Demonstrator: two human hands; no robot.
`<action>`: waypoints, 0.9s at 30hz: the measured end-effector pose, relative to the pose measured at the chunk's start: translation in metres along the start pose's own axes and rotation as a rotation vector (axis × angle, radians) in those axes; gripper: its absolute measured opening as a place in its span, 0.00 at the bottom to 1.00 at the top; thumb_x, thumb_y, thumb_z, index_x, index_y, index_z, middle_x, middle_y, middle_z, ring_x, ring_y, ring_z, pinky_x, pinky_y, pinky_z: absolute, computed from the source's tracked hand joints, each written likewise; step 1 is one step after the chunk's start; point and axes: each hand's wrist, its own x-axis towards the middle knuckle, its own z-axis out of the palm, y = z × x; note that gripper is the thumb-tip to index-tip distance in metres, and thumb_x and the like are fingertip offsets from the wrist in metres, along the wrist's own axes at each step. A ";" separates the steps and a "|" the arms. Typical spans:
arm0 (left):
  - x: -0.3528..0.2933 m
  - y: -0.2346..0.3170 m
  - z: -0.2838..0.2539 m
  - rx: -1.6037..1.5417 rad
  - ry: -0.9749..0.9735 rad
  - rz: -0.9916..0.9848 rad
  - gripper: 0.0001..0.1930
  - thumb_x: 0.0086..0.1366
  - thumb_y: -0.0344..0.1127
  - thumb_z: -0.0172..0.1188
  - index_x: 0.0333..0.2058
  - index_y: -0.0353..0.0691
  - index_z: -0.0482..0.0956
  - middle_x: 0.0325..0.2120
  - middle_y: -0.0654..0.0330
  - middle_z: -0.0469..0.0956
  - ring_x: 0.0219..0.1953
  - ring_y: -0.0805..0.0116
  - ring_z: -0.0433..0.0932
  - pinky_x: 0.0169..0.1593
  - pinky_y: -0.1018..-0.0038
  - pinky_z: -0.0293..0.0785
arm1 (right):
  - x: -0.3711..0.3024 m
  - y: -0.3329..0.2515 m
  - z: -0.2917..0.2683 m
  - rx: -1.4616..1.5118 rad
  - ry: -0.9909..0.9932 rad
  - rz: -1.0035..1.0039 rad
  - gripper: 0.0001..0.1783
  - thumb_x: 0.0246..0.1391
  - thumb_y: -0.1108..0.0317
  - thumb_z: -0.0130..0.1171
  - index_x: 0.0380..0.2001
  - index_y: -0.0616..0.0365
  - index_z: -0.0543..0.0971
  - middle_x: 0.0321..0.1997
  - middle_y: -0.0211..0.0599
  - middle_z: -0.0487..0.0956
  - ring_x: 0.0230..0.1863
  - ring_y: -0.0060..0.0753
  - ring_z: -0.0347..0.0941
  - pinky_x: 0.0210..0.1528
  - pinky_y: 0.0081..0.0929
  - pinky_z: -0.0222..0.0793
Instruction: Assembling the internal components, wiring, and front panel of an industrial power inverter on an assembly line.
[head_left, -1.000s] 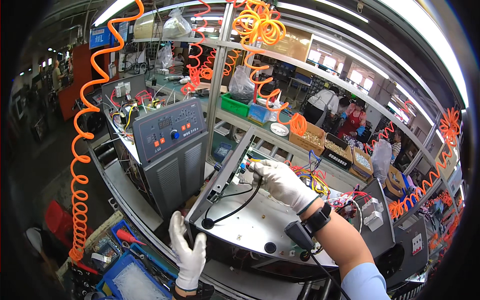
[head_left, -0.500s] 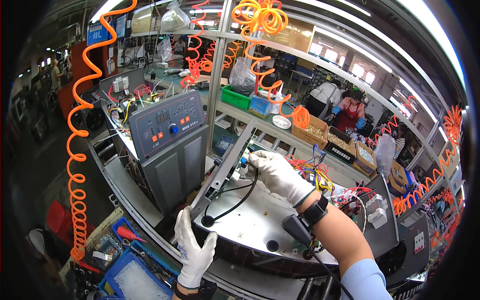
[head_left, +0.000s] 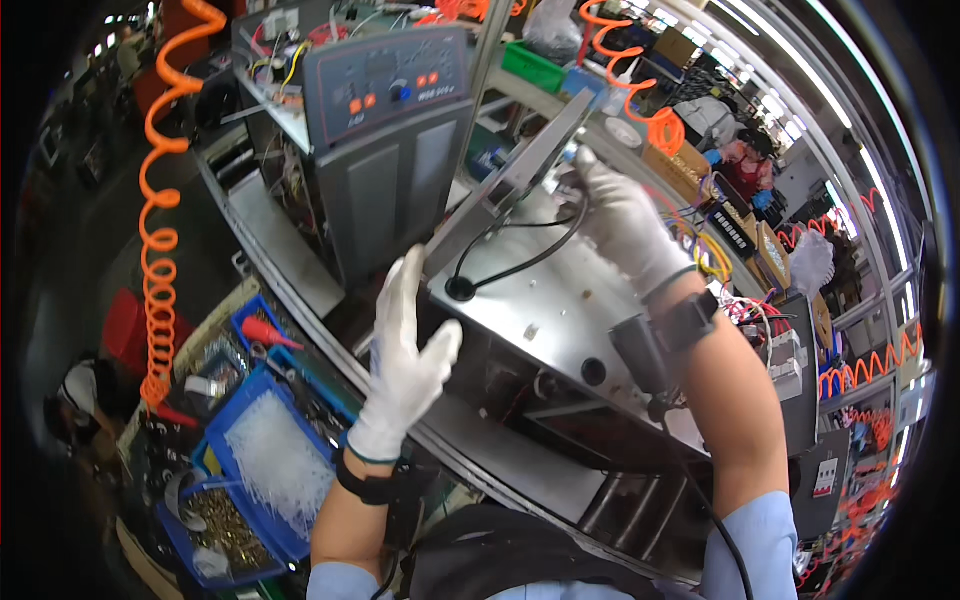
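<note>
My left hand [head_left: 405, 355], in a white glove, is upright with thumb and fingers apart. Its fingertips are by the lower corner of a grey front panel [head_left: 500, 195] that stands on a bare metal chassis plate [head_left: 540, 285]. My right hand [head_left: 625, 225], also gloved and blurred by motion, is behind the panel with its fingers closed on a black cable [head_left: 535, 262]. The cable loops up from a round black grommet [head_left: 460, 289] in the plate. The cable's far end is hidden at my fingers.
A finished-looking grey machine [head_left: 390, 190] with a control panel stands at the left. Blue bins [head_left: 275, 450] of white ties and brass parts sit at lower left. An orange coiled hose [head_left: 160, 240] hangs there. Coloured wires [head_left: 715, 255] lie right of the plate. A co-worker [head_left: 745, 170] stands far off.
The view has tilted downward, bringing the bins and my apron into sight. My right hand has drawn back from the panel's inner side with the cable; my left stays by the panel's corner.
</note>
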 end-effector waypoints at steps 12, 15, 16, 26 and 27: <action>-0.145 -0.111 0.065 -0.152 -0.201 -0.423 0.05 0.60 0.28 0.53 0.31 0.35 0.77 0.23 0.55 0.76 0.23 0.63 0.75 0.29 0.67 0.71 | -0.207 -0.020 -0.012 -1.389 0.021 -0.294 0.33 0.48 0.49 0.61 0.51 0.64 0.72 0.55 0.48 0.73 0.58 0.49 0.68 0.60 0.41 0.61; -0.148 -0.135 0.096 -0.148 -0.485 -0.510 0.09 0.57 0.27 0.52 0.36 0.33 0.77 0.30 0.44 0.76 0.34 0.47 0.76 0.39 0.60 0.72 | -0.215 0.009 -0.004 -2.040 -0.197 -0.422 0.36 0.29 0.54 0.70 0.48 0.55 0.76 0.53 0.41 0.73 0.60 0.53 0.63 0.64 0.53 0.51; -0.163 -0.163 0.114 0.116 -0.272 -0.282 0.11 0.58 0.27 0.51 0.40 0.32 0.76 0.33 0.43 0.76 0.37 0.48 0.76 0.41 0.61 0.72 | -0.213 0.019 -0.008 -2.017 -0.125 -0.491 0.35 0.24 0.57 0.70 0.44 0.53 0.77 0.50 0.34 0.75 0.59 0.47 0.63 0.65 0.55 0.48; -0.101 -0.174 0.105 -0.488 0.261 -0.552 0.18 0.67 0.31 0.46 0.54 0.29 0.66 0.43 0.56 0.74 0.44 0.71 0.74 0.49 0.77 0.69 | -0.210 0.036 -0.037 -1.966 -0.103 -0.652 0.23 0.42 0.45 0.62 0.34 0.52 0.78 0.42 0.33 0.78 0.51 0.44 0.66 0.62 0.55 0.51; -0.103 -0.178 0.105 -0.488 0.260 -0.563 0.18 0.67 0.31 0.46 0.54 0.29 0.66 0.43 0.56 0.74 0.44 0.71 0.74 0.49 0.77 0.69 | -0.211 0.036 -0.039 -1.966 -0.106 -0.642 0.24 0.42 0.45 0.62 0.34 0.52 0.78 0.42 0.33 0.78 0.52 0.44 0.65 0.62 0.56 0.51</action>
